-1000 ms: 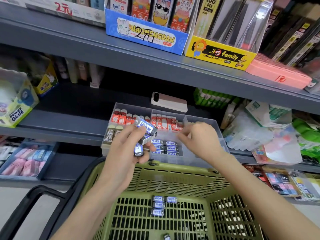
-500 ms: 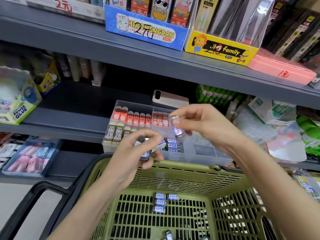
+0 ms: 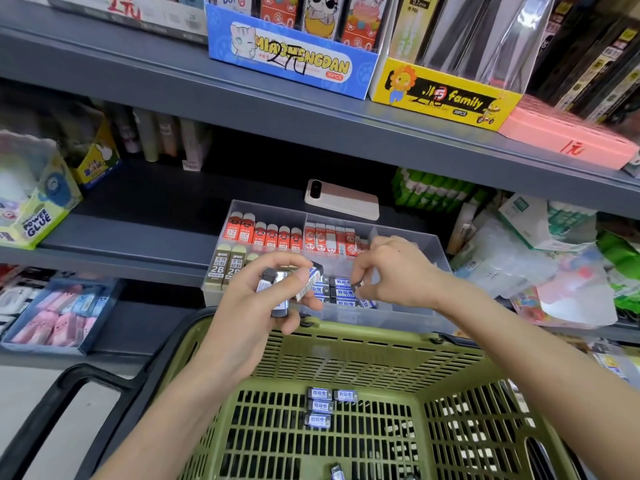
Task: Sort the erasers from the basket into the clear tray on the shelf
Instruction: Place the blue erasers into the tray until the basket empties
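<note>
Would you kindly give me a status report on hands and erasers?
Left hand grips a bunch of erasers. Right hand pinches one eraser over the clear tray. Loose erasers lie in the basket. Nothing blocking.

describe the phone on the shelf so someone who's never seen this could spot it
Look at the middle grey shelf, where the clear tray of erasers stands. Just behind the tray's back wall lies the phone, flat, its camera lens at the left end. Unlike the printed packs around it, it is a plain pale pink slab.
</note>
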Demonstrator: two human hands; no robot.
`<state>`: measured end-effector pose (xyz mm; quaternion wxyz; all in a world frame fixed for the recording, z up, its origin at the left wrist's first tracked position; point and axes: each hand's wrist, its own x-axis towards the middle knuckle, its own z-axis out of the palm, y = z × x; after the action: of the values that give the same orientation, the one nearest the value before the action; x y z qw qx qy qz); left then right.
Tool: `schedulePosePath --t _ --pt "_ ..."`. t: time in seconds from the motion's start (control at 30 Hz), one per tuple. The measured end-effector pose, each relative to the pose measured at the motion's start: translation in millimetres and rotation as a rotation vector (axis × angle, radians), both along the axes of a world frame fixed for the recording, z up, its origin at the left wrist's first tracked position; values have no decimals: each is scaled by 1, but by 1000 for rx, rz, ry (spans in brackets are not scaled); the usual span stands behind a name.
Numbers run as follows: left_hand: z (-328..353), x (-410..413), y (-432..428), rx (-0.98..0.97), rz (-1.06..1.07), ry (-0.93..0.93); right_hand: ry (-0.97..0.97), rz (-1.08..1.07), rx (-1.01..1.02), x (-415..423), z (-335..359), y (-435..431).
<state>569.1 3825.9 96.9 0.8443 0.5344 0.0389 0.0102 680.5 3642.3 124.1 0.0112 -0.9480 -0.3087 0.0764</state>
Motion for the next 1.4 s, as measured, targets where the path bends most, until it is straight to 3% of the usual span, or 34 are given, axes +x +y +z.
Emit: schedulePosePath --t 0.27,0.47,0.67,0.77,0.83,0.9,0.93,1.13,1.27,1.4 --pt "-1 0 1 8 9 -14 -107 86 -255 -4 -3 -3" --pt "-1 -1 0 16 15 -18 -182 -57 -319 -9 -8 5" --pt "-3 -2 0 23 17 -28 -175 -26 -361 -8 -6 7" --pt "-4 -2 0 19 -1 -35 -59 -97 -105 -9 7 0" --pt "-4 -2 -2 12 -29 -30 44 -170 244 -15 15 -1" --pt "-3 -3 -4 -3 -41 -4 300 -190 603 -29 22 6" --pt "-3 -2 -5 -9 -45 8 395 -176 690 -36 23 11" --pt "-4 1 -2 41 -24 12 678 -204 934 -53 29 25" --pt "-7 2 -1 54 -14 -2 676 -193 936 -59 27 30" --pt "-7 3 5 -47 1 -32 766 -349 1202 -42 27 22"
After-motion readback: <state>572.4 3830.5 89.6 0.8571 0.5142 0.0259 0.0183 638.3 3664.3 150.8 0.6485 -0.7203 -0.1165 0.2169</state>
